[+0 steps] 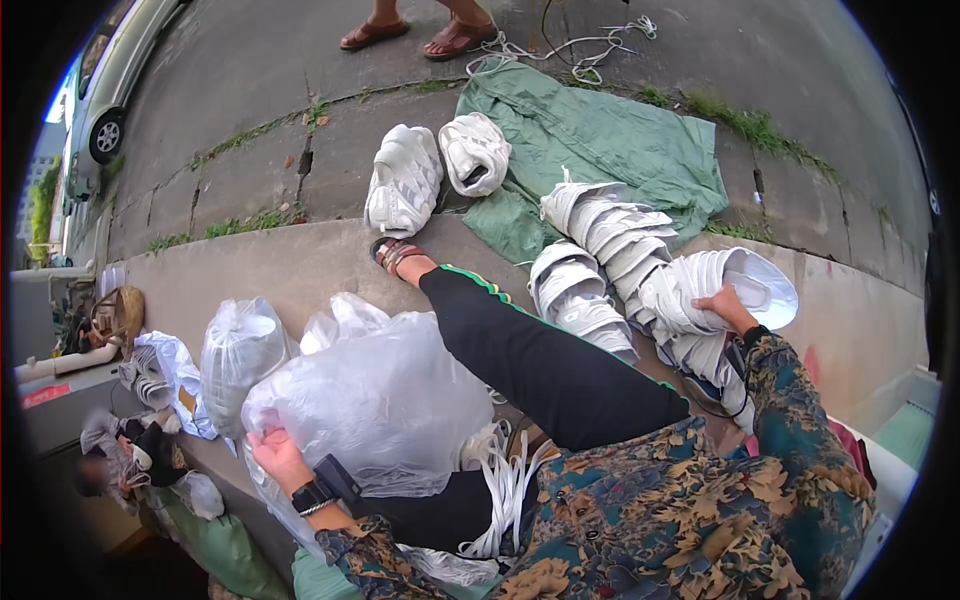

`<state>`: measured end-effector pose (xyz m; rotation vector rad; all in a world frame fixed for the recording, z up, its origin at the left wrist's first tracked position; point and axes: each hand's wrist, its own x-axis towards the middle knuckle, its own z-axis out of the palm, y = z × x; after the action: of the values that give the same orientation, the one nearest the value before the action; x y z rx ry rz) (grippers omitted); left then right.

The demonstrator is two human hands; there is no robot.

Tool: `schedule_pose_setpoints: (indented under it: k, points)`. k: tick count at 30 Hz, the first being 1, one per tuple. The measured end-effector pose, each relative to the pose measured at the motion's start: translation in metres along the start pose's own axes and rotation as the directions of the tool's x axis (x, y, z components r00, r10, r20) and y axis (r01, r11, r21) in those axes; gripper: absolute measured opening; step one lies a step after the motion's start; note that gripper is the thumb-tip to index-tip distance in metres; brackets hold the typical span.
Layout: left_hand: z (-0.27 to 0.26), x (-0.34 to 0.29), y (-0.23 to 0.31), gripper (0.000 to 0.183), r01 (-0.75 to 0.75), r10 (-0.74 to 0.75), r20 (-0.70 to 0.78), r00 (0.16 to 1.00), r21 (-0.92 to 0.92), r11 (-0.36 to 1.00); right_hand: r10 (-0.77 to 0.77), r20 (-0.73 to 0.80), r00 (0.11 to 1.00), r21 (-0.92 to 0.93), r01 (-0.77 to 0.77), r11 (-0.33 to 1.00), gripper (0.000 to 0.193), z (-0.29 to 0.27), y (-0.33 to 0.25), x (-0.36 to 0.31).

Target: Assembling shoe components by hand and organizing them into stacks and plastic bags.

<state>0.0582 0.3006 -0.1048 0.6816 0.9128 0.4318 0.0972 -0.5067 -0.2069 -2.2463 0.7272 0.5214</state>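
Note:
My left hand [278, 455] pinches the edge of a large clear plastic bag [370, 400], which spreads across my lap. On the right, my right hand [728, 305] is closed around the near end of a nested stack of white shoe uppers [690, 290]. Beside that stack lies a second row of white uppers [578, 300], with more uppers under my right forearm. A bunch of white shoelaces [510, 495] hangs over my thigh. What is inside the bag is hard to make out.
A green cloth sheet [600, 130] lies beyond the uppers, with two bundles of white uppers [404, 180] by its left edge. A filled plastic bag [245, 355] stands at left. Someone's sandalled feet [460, 38] are at the top. A person [130, 455] sits lower left.

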Motion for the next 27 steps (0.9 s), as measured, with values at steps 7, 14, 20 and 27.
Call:
schedule_pose_setpoints:
  k: [7,14,20,27]
  points:
    - [0.050,-0.059,-0.065,0.040,0.014,-0.024,0.035,0.999,0.261,0.965,0.012,0.033,0.999,0.105,-0.015,0.994,0.059,-0.017,0.024,0.002]
    - [0.031,-0.058,-0.116,0.036,0.208,-0.279,0.061,0.958,0.522,0.827,-0.087,-0.144,0.986,-0.337,0.034,0.941,0.095,0.054,0.030,0.003]
    - [0.054,-0.096,-0.124,0.040,-0.160,-0.158,0.261,0.952,0.868,0.470,-0.111,-0.091,0.990,-0.478,0.054,0.876,0.110,0.076,0.030,-0.012]
    - [0.056,-0.149,-0.159,0.078,-0.514,-0.262,0.443,0.857,0.718,-0.469,-0.316,-0.194,0.929,-0.571,0.155,0.806,0.100,0.104,0.043,-0.020]
